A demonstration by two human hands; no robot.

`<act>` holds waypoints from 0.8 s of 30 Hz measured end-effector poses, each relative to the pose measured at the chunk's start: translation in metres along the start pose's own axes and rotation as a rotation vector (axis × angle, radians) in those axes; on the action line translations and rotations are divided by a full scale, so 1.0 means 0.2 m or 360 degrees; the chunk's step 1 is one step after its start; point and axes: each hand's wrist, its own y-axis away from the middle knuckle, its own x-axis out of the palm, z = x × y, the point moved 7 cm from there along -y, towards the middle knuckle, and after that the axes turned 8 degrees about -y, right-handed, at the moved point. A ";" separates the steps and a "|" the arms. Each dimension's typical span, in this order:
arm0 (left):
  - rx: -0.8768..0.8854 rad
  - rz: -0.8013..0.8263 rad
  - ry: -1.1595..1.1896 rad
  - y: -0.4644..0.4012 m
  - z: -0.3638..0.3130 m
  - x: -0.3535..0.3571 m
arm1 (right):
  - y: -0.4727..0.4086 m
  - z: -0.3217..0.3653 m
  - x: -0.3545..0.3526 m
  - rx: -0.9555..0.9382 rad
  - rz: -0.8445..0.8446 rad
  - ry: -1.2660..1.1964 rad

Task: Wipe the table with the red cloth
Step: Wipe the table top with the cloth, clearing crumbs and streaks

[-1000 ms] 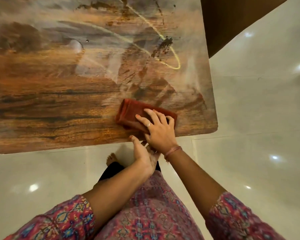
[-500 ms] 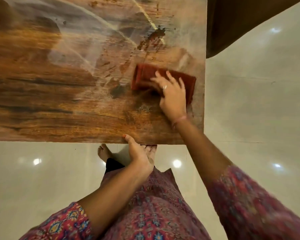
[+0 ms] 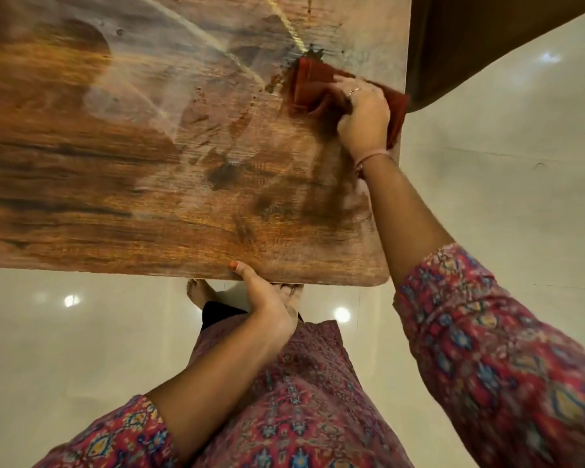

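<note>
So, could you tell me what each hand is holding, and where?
Right hand grips the red cloth at its right half; left hand holds the table by its near edge.

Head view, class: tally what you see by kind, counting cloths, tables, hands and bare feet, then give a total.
Cloths: 1, the red cloth
Tables: 1, the wooden table
Hands: 2, left hand, right hand
Bare feet: 2, one, the other
Total: 6
</note>
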 end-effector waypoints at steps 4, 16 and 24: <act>0.0024 -0.0024 0.0011 -0.01 -0.01 0.01 | 0.34 0.00 0.08 0.0000 0.0008 -0.0053; 0.0030 0.0018 -0.0024 -0.01 0.00 0.01 | 0.77 -0.26 0.13 0.0014 0.0021 0.0348; -0.0029 -0.0015 0.0003 0.00 0.02 0.00 | 0.12 -0.26 0.02 0.0051 0.0049 0.0384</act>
